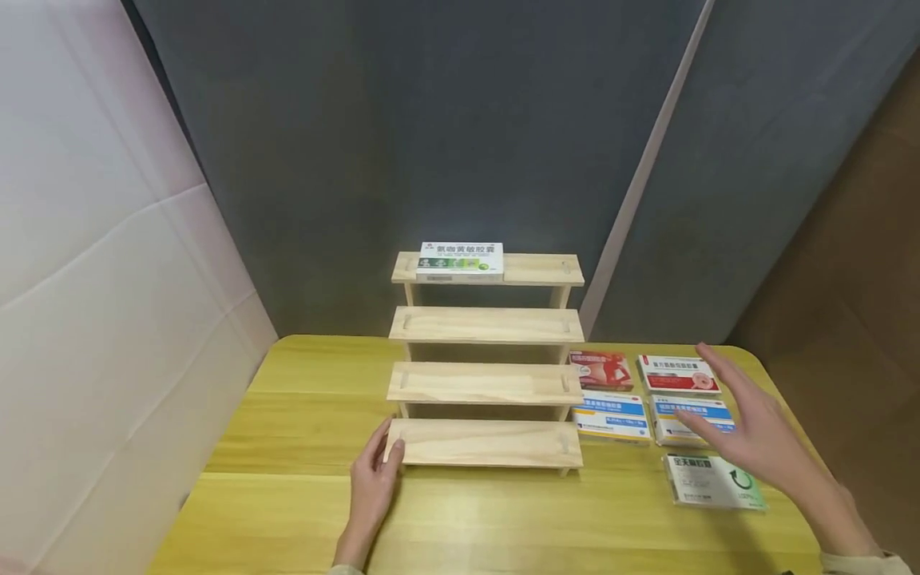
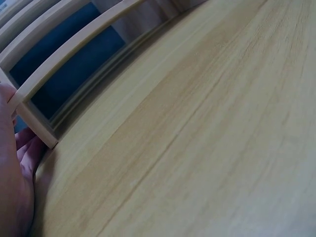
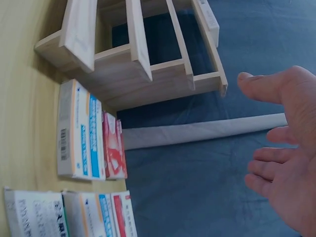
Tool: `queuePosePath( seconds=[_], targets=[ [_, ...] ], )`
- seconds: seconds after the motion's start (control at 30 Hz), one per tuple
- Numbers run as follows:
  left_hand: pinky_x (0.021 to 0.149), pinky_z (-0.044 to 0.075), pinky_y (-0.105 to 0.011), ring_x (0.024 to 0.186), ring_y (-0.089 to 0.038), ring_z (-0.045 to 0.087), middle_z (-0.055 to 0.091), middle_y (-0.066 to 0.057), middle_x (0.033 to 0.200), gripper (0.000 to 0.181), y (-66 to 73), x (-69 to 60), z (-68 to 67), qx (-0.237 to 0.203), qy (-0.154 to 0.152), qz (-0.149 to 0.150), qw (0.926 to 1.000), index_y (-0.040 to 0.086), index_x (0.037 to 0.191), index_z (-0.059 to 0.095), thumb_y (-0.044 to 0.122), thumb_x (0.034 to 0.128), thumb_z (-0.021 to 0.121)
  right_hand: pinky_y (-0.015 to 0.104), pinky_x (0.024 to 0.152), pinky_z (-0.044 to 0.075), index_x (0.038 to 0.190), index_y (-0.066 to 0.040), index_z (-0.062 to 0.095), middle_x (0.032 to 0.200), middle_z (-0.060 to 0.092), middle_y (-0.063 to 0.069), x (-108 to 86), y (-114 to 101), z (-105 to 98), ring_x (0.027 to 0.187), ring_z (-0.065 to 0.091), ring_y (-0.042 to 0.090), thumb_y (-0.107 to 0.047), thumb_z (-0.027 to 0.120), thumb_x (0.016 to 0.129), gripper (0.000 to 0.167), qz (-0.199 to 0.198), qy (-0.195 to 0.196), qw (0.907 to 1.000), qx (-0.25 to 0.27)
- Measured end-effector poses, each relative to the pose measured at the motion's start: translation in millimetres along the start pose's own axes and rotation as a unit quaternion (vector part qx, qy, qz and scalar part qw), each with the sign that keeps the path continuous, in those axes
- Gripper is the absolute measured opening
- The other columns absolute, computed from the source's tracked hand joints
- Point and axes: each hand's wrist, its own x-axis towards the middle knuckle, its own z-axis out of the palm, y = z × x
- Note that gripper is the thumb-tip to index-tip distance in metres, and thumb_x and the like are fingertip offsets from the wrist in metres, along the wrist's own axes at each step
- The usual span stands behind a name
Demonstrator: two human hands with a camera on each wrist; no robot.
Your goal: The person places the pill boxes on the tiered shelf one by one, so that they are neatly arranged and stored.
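Observation:
A wooden stepped display rack (image 1: 485,443) with several tiers stands on the table. My left hand (image 1: 371,481) holds the left end of its lowest tier, thumb on the plank and fingers around the side. On the top tier, toward the left, lies a white and green medicine box (image 1: 460,262). My right hand (image 1: 765,435) is raised over the boxes at the right, thumb and fingers spread, holding nothing. Below it are a pale green box (image 1: 711,483), a blue and white box (image 1: 676,431) partly covered by the thumb, and a red and white box (image 1: 676,374).
Right beside the rack lie another blue and white box (image 1: 611,417) and a red box (image 1: 602,370). A dark grey curtain (image 1: 474,144) hangs behind the yellow wooden table (image 1: 302,447). White cloth (image 1: 108,239) covers the left side; a brown panel (image 1: 855,263) stands right.

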Motion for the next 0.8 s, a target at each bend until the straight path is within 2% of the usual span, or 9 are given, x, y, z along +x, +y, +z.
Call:
queuePosePath(
  seconds=[0.07, 0.2, 0.27, 0.33, 0.43, 0.5, 0.6, 0.7, 0.8],
  targets=[
    [0.104, 0.039, -0.007, 0.139, -0.037, 0.047, 0.050, -0.022, 0.151, 0.048, -0.1, -1.0, 1.1, -0.006, 0.003, 0.000, 1.0000, 0.003, 0.146, 0.052, 0.013, 0.1011, 0.063, 0.080, 0.101, 0.034, 0.162, -0.023, 0.025, 0.159, 0.037, 0.023, -4.9, 3, 0, 0.142, 0.036, 0.046, -0.025, 0.084, 0.083, 0.098, 0.005, -0.003, 1.0000, -0.002],
    [0.103, 0.041, -0.008, 0.136, -0.036, 0.049, 0.054, -0.021, 0.147, 0.047, -1.3, -5.0, 3.6, -0.011, 0.007, -0.002, 0.9999, 0.004, 0.146, 0.053, 0.011, 0.1007, 0.063, 0.046, 0.119, 0.034, 0.161, -0.024, 0.028, 0.157, 0.041, 0.023, -18.0, 15, -1, 0.147, 0.033, 0.016, -0.025, 0.085, 0.082, 0.098, 0.017, -0.003, 0.9998, -0.011],
    [0.102, 0.042, -0.008, 0.135, -0.036, 0.050, 0.055, -0.021, 0.146, 0.047, -2.3, -6.4, 4.6, -0.009, 0.005, -0.003, 0.9999, 0.004, 0.146, 0.053, 0.011, 0.1007, 0.063, 0.043, 0.114, 0.037, 0.161, -0.022, 0.028, 0.156, 0.042, 0.024, -24.9, 21, -1, 0.145, 0.038, 0.018, -0.027, 0.086, 0.082, 0.098, 0.030, -0.008, 0.9994, -0.017],
    [0.102, 0.042, -0.008, 0.135, -0.038, 0.050, 0.054, -0.023, 0.147, 0.047, -2.8, -6.6, 5.0, -0.007, 0.002, -0.001, 1.0000, 0.003, 0.146, 0.052, 0.012, 0.1010, 0.062, 0.054, 0.106, 0.041, 0.162, -0.019, 0.027, 0.155, 0.042, 0.026, -30.0, 27, -1, 0.140, 0.046, 0.037, -0.031, 0.085, 0.082, 0.099, 0.047, -0.020, 0.9984, -0.024],
    [0.104, 0.040, -0.007, 0.137, -0.038, 0.049, 0.052, -0.023, 0.149, 0.047, -2.1, -5.0, 4.6, -0.007, 0.002, 0.004, 1.0000, 0.003, 0.146, 0.052, 0.013, 0.1011, 0.062, 0.050, 0.101, 0.046, 0.162, -0.015, 0.026, 0.155, 0.042, 0.029, -35.5, 36, 0, 0.124, 0.050, 0.059, -0.035, 0.085, 0.083, 0.100, 0.075, -0.040, 0.9961, -0.021],
    [0.105, 0.038, -0.007, 0.138, -0.038, 0.047, 0.051, -0.022, 0.150, 0.047, -1.2, -3.2, 4.2, -0.006, 0.003, 0.007, 1.0000, 0.004, 0.146, 0.052, 0.014, 0.1010, 0.063, 0.026, 0.105, 0.045, 0.161, -0.013, 0.027, 0.154, 0.043, 0.029, -38.2, 44, 2, 0.124, 0.051, 0.058, -0.034, 0.084, 0.084, 0.099, 0.085, -0.045, 0.9953, -0.015],
    [0.105, 0.037, -0.007, 0.139, -0.038, 0.047, 0.051, -0.022, 0.150, 0.047, 0.1, -1.0, 3.4, -0.002, 0.004, 0.007, 1.0000, 0.005, 0.146, 0.053, 0.014, 0.1011, 0.063, 0.000, 0.087, 0.033, 0.160, -0.011, 0.028, 0.152, 0.046, 0.028, -41.6, 54, 7, 0.124, 0.052, 0.056, -0.031, 0.085, 0.084, 0.097, 0.092, -0.053, 0.9943, -0.006],
    [0.104, 0.038, -0.007, 0.138, -0.038, 0.049, 0.053, -0.022, 0.148, 0.046, 0.4, 0.2, 3.1, -0.002, 0.008, 0.005, 1.0000, 0.004, 0.145, 0.054, 0.013, 0.1006, 0.064, 0.028, 0.098, 0.048, 0.160, -0.006, 0.028, 0.149, 0.047, 0.033, -43.9, 61, 12, 0.122, 0.051, 0.060, -0.028, 0.085, 0.082, 0.099, 0.093, -0.066, 0.9935, -0.001],
    [0.104, 0.039, -0.007, 0.137, -0.039, 0.049, 0.054, -0.022, 0.147, 0.046, 0.0, 1.9, 3.2, -0.002, 0.011, 0.007, 0.9999, 0.004, 0.145, 0.054, 0.014, 0.1007, 0.064, 0.062, 0.090, 0.049, 0.158, -0.001, 0.028, 0.147, 0.045, 0.037, -45.7, 65, 15, 0.121, 0.050, 0.064, -0.029, 0.085, 0.082, 0.099, 0.104, -0.081, 0.9912, -0.004]
  ],
)
